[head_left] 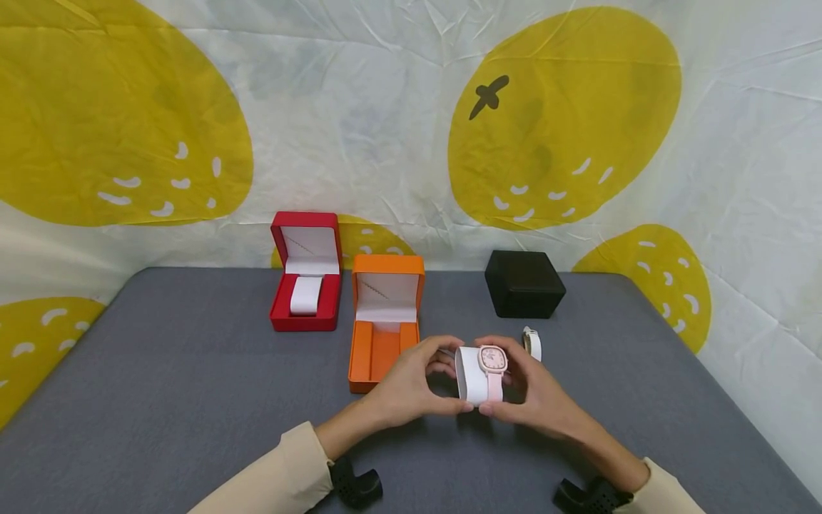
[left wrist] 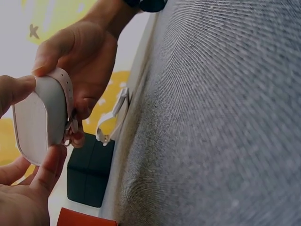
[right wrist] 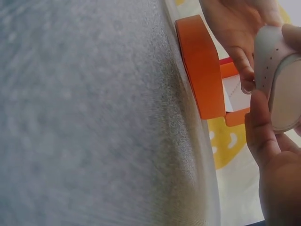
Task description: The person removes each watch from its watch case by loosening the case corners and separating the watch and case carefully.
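Both hands hold a white watch cushion (head_left: 471, 377) above the table, in front of the orange box. A pink wristwatch (head_left: 493, 360) with a squarish face is wrapped round the cushion near its right end. My left hand (head_left: 412, 382) grips the cushion's left end between thumb and fingers. At the other end, my right hand (head_left: 536, 385) pinches the watch and cushion, thumb at the lower edge. In the left wrist view the holed pink strap (left wrist: 65, 89) runs round the cushion. The open orange watch box (head_left: 362, 350) has a bare slot between its two side pads.
Behind the orange box and to its left stands an open red watch box (head_left: 277, 314) with a white cushion (head_left: 305, 295) inside. A closed black box (head_left: 525, 284) sits at the back right. Between it and my right hand lies a white watch (head_left: 532, 343).
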`<action>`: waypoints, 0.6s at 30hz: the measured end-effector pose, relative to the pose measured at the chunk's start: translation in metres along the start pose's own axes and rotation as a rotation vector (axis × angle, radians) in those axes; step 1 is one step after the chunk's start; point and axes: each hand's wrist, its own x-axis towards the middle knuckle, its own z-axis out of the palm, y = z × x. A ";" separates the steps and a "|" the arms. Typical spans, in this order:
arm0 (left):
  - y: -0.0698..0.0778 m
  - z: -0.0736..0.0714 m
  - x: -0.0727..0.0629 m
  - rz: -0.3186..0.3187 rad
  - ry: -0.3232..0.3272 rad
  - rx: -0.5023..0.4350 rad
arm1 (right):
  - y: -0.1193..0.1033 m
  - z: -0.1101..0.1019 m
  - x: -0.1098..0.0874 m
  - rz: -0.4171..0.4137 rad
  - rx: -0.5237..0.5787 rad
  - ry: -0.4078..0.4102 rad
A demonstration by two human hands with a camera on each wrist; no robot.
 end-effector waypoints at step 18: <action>-0.004 0.006 0.001 0.020 0.012 -0.004 | 0.001 -0.010 0.001 0.037 -0.018 -0.063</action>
